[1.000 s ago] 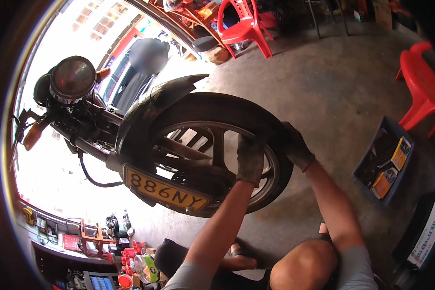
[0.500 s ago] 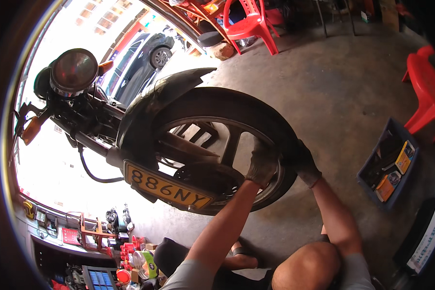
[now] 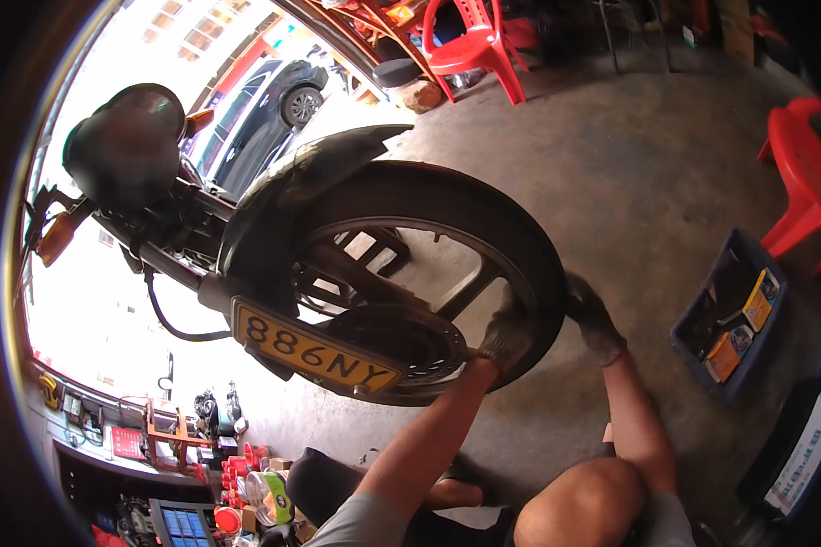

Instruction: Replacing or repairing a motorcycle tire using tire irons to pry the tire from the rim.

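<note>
A motorcycle front wheel [image 3: 472,290] with a black tyre [image 3: 447,194] stands in front of me, raised close to my view. My left hand [image 3: 504,335], in a greyish work glove, reaches in at the rim's lower right, beside a spoke. Its fingers close around the rim and are partly hidden. My right hand [image 3: 597,325], gloved too, is at the tyre's outer right side, its fingers slightly apart and touching the tread. A perforated brake disc [image 3: 442,351] sits at the hub, behind a yellow number plate [image 3: 315,351]. Above the tyre is a dark mudguard [image 3: 292,182].
A blue-grey bin [image 3: 684,342] with small boxes stands right, near a red plastic chair [image 3: 798,182]. Another red chair [image 3: 470,50] is at the back. On the lower left, a workbench [image 3: 91,447] holds tools and jars. A dark car [image 3: 269,118] is outside.
The wheel has turned clockwise, its spoke swinging right and down. My left hand has moved lower along the rim. My right hand has drawn back a little from the tyre.
</note>
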`<state>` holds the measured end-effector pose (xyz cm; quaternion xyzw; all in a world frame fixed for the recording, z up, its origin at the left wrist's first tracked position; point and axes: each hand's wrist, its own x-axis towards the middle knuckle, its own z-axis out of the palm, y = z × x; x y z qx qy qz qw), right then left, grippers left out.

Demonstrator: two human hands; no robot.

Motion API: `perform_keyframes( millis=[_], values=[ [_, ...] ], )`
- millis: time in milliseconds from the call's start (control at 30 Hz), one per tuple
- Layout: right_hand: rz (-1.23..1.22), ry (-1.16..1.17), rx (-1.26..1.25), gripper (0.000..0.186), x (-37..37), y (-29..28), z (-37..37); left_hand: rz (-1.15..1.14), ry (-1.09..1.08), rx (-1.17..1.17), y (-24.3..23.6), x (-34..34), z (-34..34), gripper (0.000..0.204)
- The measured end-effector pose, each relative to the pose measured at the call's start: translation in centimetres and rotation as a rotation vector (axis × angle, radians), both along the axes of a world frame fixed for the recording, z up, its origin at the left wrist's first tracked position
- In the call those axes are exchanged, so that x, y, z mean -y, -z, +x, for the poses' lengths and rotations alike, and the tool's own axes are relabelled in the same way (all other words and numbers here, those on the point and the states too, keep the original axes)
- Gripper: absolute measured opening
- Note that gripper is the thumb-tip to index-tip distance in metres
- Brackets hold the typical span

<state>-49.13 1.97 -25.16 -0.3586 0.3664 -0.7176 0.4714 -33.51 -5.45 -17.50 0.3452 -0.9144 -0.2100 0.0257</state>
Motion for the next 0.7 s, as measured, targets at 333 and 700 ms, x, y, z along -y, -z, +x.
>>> perform_keyframes(
  millis=[333,700],
  values=[
    [0.085,0.273,-0.412,0.049,1.7,-4.8,0.5,0.247,-0.273,0.002,0.8,-3.4,0.6,0.045],
    [-0.022,0.274,-0.397,0.057,0.0,-4.5,0.9,0.090,-0.269,-0.472,-7.0,-4.4,1.2,0.037]
  ],
)
